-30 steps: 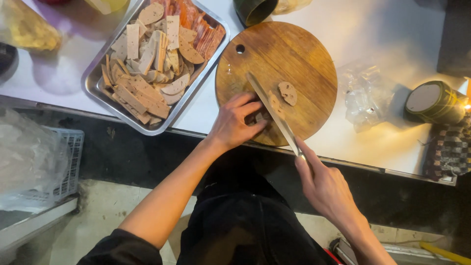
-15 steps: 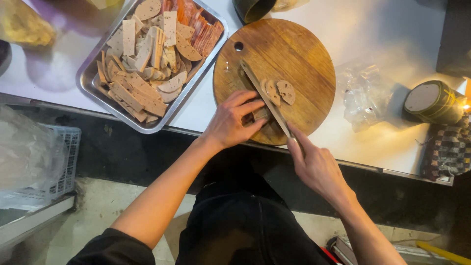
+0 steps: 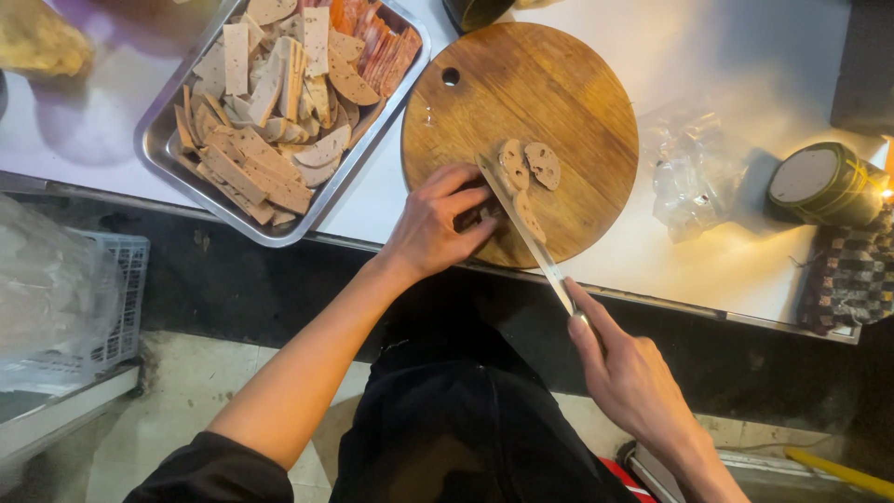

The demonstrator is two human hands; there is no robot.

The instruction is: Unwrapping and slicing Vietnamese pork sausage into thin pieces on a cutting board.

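Looking straight down on a pale counter (image 3: 643, 56) that runs across the top, above both hands, with a dark front edge and a grubby light floor (image 3: 186, 410) below the left forearm. Far out to the left of the left hand sits a white slatted crate (image 3: 112, 307) with a cloudy plastic bag (image 3: 47, 279) bulging over it. Up and to the left of the left hand, a steel tray (image 3: 163, 154) is packed with pale sliced sausage, flat oblong and oval pieces, plus a run of orange-pink slices at its far corner. Right in front of the hands is the round wooden board (image 3: 540, 84), hole near its far edge, its near rim hanging just past the counter edge. To the right of the board, above the right hand, a crumpled clear wrapper (image 3: 694, 172) lies flat, and beyond it a squat round package (image 3: 824, 182) wrapped in dark green with a pale top, lying by a chequered cloth (image 3: 847, 275). Now the action: the left hand (image 3: 433, 228) is curled, fingertips pressing down on a dark sausage piece (image 3: 484, 214) at the near side of the board. The right hand (image 3: 629, 373) is closed round the handle of a knife (image 3: 526, 233), forefinger along the top, the blade angled across the board just beside the left fingertips. Three cut slices (image 3: 543, 166) lie just beyond the blade, one resting against it.
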